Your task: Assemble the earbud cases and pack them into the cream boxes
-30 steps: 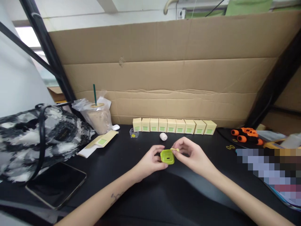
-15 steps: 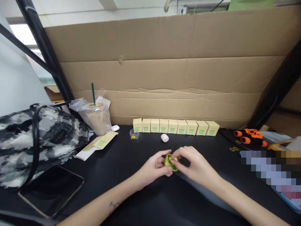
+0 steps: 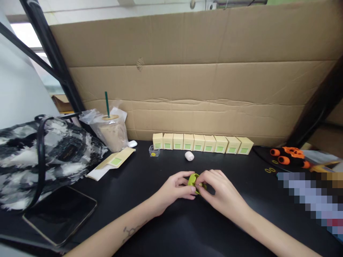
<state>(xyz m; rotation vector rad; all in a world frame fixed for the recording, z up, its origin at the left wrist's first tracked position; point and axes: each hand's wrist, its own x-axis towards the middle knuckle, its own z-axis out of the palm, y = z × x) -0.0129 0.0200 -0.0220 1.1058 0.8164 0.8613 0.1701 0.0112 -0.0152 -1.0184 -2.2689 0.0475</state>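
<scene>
A small, hollow lime-green case (image 3: 192,179) is held above the black table, its open side facing me. My left hand (image 3: 179,186) grips its left side, thumb below and fingers round the back. My right hand (image 3: 218,185) has thumb and index finger pinched together inside the case's opening. A small pale green bit shows by those fingertips, but I cannot make out what they pinch. Behind the hands lies a pinkish-white rounded piece (image 3: 189,156). Farther left stands a clear plastic tub (image 3: 154,151) with a yellow sticker.
Several small cream boxes (image 3: 198,143) form a row against the cardboard panel (image 3: 187,82). At left are a bagged drink (image 3: 114,134), a flattened box (image 3: 115,161), a white case (image 3: 132,144), a tablet (image 3: 60,214) and a fluffy bag (image 3: 18,160). An orange toy car (image 3: 292,153) stands right.
My right fingertips have moved deeper into the green case and cover more of it. The case has turned slightly in my left hand. My view has shifted a little.
</scene>
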